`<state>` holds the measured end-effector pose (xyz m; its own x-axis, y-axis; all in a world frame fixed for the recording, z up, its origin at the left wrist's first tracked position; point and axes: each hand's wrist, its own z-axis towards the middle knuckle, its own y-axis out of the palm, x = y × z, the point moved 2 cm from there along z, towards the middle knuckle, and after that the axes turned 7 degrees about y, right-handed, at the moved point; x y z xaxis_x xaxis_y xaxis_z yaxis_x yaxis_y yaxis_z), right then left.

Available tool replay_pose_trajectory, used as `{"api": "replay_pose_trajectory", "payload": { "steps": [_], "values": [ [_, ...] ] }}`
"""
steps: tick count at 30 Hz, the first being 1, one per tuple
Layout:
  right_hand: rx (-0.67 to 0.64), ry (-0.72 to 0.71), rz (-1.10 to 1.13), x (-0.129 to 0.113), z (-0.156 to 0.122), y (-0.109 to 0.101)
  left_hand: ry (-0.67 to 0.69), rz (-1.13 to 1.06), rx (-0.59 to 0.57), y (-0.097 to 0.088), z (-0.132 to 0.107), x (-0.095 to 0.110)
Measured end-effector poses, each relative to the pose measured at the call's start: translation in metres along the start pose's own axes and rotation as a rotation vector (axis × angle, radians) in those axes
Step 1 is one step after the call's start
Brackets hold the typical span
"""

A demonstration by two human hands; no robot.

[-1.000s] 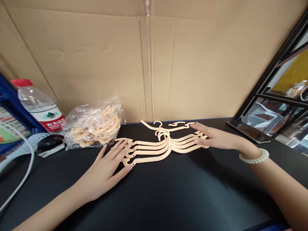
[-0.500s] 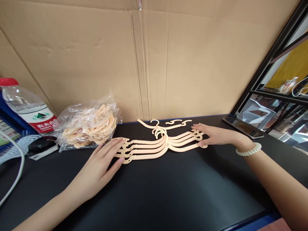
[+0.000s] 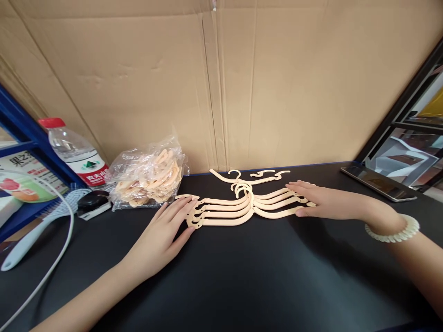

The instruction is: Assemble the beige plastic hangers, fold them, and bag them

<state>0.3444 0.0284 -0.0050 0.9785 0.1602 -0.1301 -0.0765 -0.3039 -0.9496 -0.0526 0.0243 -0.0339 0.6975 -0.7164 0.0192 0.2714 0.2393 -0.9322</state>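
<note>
Several peach plastic clothes hangers (image 3: 226,215) lie stacked in overlapping rows on the black tabletop, their hooks bunched in the middle. My left hand (image 3: 165,230) rests over their left ends, fingers stretched out and thumb apart, covering part of those ends. At the right ends is my right hand (image 3: 323,202), fingers extended along the far side and thumb on the near side, touching the hangers without a closed grip. Just behind the stack lies another hanger (image 3: 224,178), with a small loose peach hook-shaped piece (image 3: 265,173) beside it.
A clear plastic bag (image 3: 148,177) full of peach hanger parts sits to the left. Near it are a water bottle (image 3: 78,154), a black round object (image 3: 92,201), a hairbrush (image 3: 31,240) and a white cable (image 3: 67,240). A phone (image 3: 377,183) lies right; cardboard (image 3: 294,87) stands behind.
The view has turned left, so everything appears shifted rightward and more shows at the left. Both hands stay at the two ends of the hanger stack.
</note>
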Motion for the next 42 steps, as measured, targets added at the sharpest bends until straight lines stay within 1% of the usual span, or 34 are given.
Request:
{"api": "replay_pose_trajectory", "payload": {
  "steps": [4,6,9,11,14,15,17,19,21,25,27,32,35,36,37,39,41,42],
  "values": [
    [0.005,0.019,-0.041,0.006,0.003,0.002,0.002,-0.024,0.048,0.001,0.001,0.000],
    [0.022,0.035,-0.061,0.012,0.005,0.005,0.001,-0.038,0.046,0.002,0.001,0.001],
    [0.088,0.040,-0.049,0.020,0.011,0.010,-0.007,-0.054,0.018,0.002,0.001,0.003],
    [0.146,0.021,-0.030,0.018,0.015,0.014,-0.008,-0.060,-0.009,0.002,0.001,0.004],
    [0.211,-0.023,-0.013,0.003,0.016,0.017,0.005,-0.054,-0.022,0.004,-0.001,0.002],
    [0.202,-0.041,-0.003,-0.005,0.014,0.018,0.010,-0.047,-0.016,0.005,-0.001,0.000],
    [0.132,-0.060,0.022,-0.018,0.010,0.018,0.026,-0.028,-0.014,0.008,-0.003,-0.005],
    [0.058,-0.039,0.036,-0.026,0.006,0.018,0.037,-0.010,-0.016,0.011,-0.004,-0.010],
    [0.044,-0.004,0.041,-0.031,0.005,0.018,0.039,0.006,-0.030,0.013,-0.005,-0.015],
    [0.080,0.009,0.030,-0.032,0.012,0.023,0.057,0.038,-0.107,0.014,-0.005,-0.020],
    [0.081,0.007,0.025,-0.031,0.016,0.026,0.055,0.055,-0.127,0.014,-0.004,-0.020],
    [0.101,0.005,0.045,-0.026,0.021,0.028,0.066,0.053,-0.126,0.017,-0.001,-0.019],
    [0.089,0.000,0.053,-0.022,0.023,0.026,0.050,0.040,-0.130,0.017,0.000,-0.017],
    [0.103,-0.003,0.065,-0.021,0.024,0.023,0.041,0.039,-0.129,0.016,0.001,-0.017],
    [0.145,-0.008,0.081,-0.019,0.026,0.019,0.032,0.039,-0.123,0.015,0.001,-0.015],
    [0.305,-0.036,0.110,-0.016,0.033,0.006,0.025,0.039,-0.093,0.012,0.003,-0.012],
    [0.478,-0.087,0.110,-0.016,0.042,-0.012,0.029,0.036,-0.052,0.008,0.005,-0.007],
    [0.525,-0.115,0.098,-0.016,0.048,-0.021,0.035,0.031,-0.030,0.005,0.006,-0.005]
  ]
}}
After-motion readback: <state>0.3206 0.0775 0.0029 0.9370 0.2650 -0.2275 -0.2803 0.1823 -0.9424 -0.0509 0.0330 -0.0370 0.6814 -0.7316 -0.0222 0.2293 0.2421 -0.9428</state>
